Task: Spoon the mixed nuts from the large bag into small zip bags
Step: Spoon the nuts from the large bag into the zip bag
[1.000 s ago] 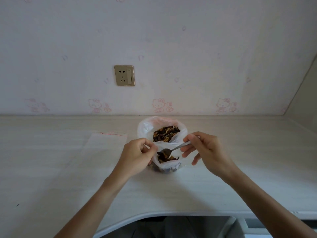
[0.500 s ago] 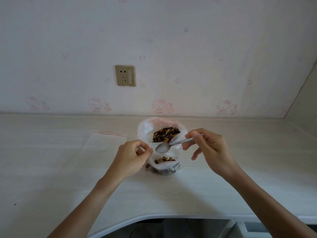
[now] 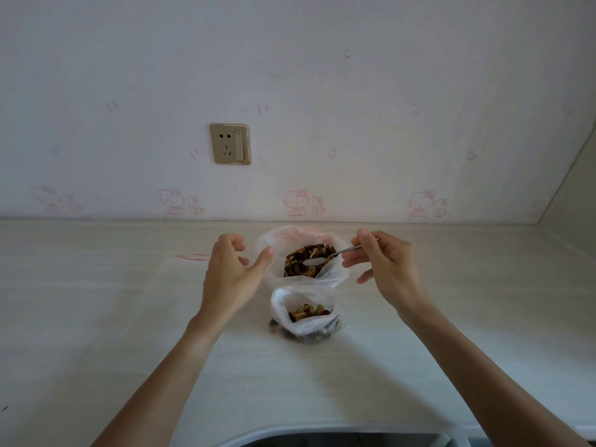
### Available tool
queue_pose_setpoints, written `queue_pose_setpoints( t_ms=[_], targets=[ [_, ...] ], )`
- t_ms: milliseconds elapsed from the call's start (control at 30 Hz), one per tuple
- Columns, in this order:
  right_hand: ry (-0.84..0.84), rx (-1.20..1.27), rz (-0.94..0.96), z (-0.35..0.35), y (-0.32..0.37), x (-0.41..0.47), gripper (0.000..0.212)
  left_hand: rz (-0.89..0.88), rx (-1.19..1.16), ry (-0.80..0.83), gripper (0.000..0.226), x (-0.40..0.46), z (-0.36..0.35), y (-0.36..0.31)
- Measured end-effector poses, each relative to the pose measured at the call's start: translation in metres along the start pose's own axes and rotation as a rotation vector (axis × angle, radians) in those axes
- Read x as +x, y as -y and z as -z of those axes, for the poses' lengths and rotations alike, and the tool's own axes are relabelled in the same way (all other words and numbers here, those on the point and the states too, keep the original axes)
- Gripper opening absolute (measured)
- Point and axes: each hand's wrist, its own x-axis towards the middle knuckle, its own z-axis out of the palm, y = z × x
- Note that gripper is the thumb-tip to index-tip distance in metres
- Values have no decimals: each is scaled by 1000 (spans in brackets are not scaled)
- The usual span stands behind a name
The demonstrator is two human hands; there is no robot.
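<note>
The large clear bag stands open near the wall, with dark and tan mixed nuts inside. Just in front of it a small zip bag stands open, partly filled with nuts. My right hand pinches the handle of a metal spoon, and the empty bowl of the spoon hovers over the nuts in the large bag. My left hand is beside the large bag's left edge, fingers loosely spread, thumb tip against the plastic, holding nothing.
Flat clear zip bags with a red line lie on the pale counter to the left. A wall socket sits above. The counter's curved front edge runs below, and a side wall closes the right.
My left hand has let go of the small bag and moved up to the large bag's side. The spoon, emptied, has gone from the small bag back over the large bag.
</note>
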Motion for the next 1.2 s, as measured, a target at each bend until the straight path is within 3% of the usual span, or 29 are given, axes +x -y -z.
queue_pose_setpoints(
  t_ms=[100,300,467,667,900,1200],
  targets=[
    [6,-111,18,-7,-8,5,31,55,15,91,84,14,-15,-6],
    [37,-330,146,-6,-10,9,25,50,83,167,34,15,-39,0],
    [97,-483,215,-18,-13,8,28,-6,96,165,28,12,-41,3],
    [54,-176,-54,-34,-21,12,26,3,-13,186,18,11,-43,3],
    [35,-65,-188,-30,-32,9,25,-19,-76,189,11,10,-42,3],
    [15,-25,-184,-29,-34,5,26,-79,-104,193,23,6,-38,-3]
  ],
)
